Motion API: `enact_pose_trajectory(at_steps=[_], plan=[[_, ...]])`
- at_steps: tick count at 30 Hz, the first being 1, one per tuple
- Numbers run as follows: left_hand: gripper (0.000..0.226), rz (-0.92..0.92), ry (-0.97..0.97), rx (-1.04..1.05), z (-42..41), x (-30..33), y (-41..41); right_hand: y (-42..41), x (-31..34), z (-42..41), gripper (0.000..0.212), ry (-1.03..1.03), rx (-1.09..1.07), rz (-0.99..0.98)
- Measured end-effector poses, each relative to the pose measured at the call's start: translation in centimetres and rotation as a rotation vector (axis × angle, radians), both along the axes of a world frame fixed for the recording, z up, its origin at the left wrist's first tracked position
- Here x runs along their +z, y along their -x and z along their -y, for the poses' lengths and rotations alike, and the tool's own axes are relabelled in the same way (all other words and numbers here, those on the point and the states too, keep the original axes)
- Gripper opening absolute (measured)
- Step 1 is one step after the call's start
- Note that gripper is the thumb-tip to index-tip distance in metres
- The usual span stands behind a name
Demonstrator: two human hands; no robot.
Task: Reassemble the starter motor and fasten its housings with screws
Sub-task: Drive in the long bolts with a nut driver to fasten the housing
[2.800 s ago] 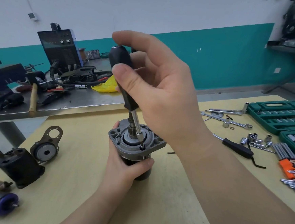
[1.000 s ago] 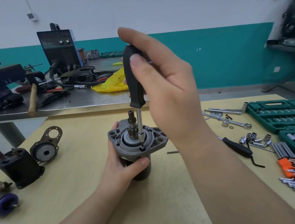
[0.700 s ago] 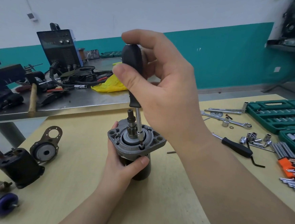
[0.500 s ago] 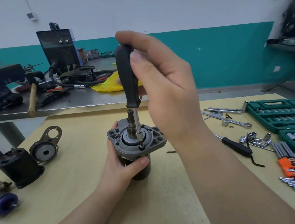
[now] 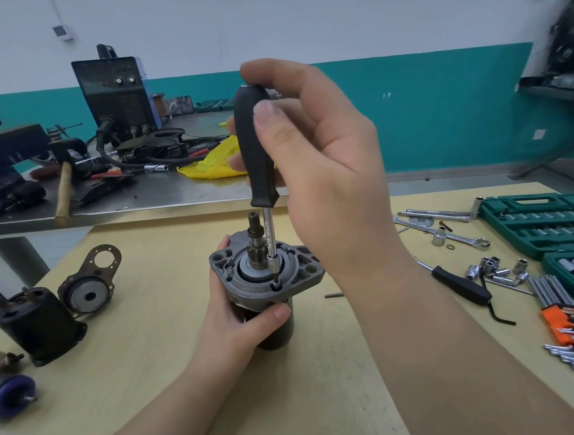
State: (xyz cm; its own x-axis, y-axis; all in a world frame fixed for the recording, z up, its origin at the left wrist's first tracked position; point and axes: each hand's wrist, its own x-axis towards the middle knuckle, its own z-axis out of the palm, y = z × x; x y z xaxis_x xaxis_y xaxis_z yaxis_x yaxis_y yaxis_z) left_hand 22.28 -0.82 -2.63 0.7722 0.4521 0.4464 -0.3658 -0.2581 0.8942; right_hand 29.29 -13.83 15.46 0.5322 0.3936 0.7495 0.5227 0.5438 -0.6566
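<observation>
I see the starter motor (image 5: pixel 263 284) standing upright on the wooden table (image 5: pixel 316 391), its black cylindrical body below and a grey cast-metal end housing (image 5: pixel 239 284) on top. The housing is a flat flange with rounded corner holes and a raised ring at its centre. A dark stepped shaft (image 5: pixel 254 239) rises straight up from that ring. Just right of the shaft, a screw (image 5: pixel 275 286) sits in a recess at the flange's near edge, its head barely visible.
</observation>
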Motion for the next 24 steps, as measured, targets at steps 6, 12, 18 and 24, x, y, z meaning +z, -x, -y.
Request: enact_pose_trajectory(at_steps=[6, 12, 18, 24], plan=[[0.117, -0.006, 0.0, 0.001, -0.18, -0.11, -0.03, -0.1, 0.03, -0.2, 0.028, 0.026, -0.154, 0.075], [0.119, -0.012, -0.014, 0.026, -0.22, -0.31, 0.12, -0.26, 0.05, -0.09, 0.02, 0.004, -0.026, 0.018], [0.116, -0.008, -0.03, 0.039, -0.33, -0.38, 0.11, -0.12, 0.05, -0.18, 0.029, 0.021, -0.14, 0.071], [0.118, -0.023, -0.014, 0.039, -0.22, -0.13, 0.23, -0.13, -0.01, -0.19, 0.02, 0.008, -0.023, 0.015]])
